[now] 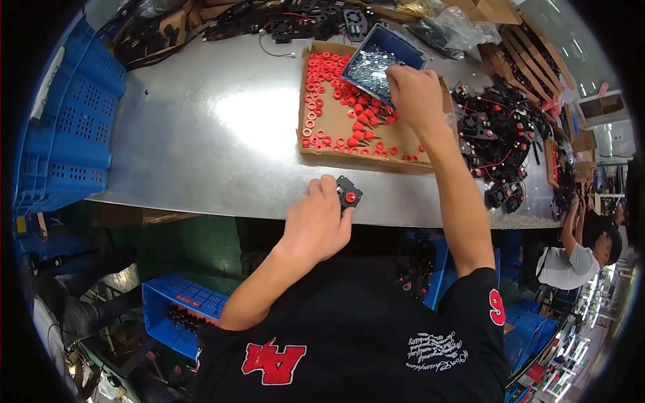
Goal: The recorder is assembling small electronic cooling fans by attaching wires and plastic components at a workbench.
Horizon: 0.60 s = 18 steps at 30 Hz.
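My left hand (314, 220) grips a small black plastic part (344, 183) over the near edge of the metal table (181, 134). A red ring (351, 197) sits on that part around a small metal centre. My right hand (418, 98) is at the near right side of a small blue bin (411, 52), its fingertips pinched together by the shiny small metal pieces (373, 62) inside. Whether anything is between those fingers is hidden. The bin lies tilted on a shallow cardboard tray (336, 122), which holds red rings (325, 66) and red-headed pieces with thin stems (360, 126).
A tall blue plastic crate (74, 114) stands at the left. Black fan assemblies with wires (497, 127) pile up right of the tray, and more black parts (302, 25) line the far edge. Below the table is a blue crate (158, 316). Another person (571, 265) works at far right.
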{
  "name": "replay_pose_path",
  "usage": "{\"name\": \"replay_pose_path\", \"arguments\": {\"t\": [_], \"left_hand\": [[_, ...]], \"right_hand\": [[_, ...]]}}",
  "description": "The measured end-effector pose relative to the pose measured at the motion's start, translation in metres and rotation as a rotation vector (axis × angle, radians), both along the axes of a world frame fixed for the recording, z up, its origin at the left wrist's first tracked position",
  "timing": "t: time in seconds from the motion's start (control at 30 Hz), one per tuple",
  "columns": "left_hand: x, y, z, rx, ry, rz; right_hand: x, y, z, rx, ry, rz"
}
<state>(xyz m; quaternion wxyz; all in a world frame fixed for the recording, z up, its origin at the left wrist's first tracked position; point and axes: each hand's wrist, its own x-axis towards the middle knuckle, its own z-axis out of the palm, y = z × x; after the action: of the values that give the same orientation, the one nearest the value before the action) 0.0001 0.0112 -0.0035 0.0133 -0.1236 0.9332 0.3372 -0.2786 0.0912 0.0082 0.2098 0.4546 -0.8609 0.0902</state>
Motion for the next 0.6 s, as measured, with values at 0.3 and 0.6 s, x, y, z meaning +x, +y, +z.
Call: {"name": "replay_pose_path", "arguments": {"t": [0.3,0.6], "left_hand": [[0.002,-0.003,0.005,0.065,-0.074,0.032],[0.001,-0.003,0.001,0.008,-0.007,0.006]], "right_hand": [[0.030,0.069,0.043,-0.320,-0.419,-0.553],[0.023,0.107,-0.003,0.110,-0.305,-0.228]]}}
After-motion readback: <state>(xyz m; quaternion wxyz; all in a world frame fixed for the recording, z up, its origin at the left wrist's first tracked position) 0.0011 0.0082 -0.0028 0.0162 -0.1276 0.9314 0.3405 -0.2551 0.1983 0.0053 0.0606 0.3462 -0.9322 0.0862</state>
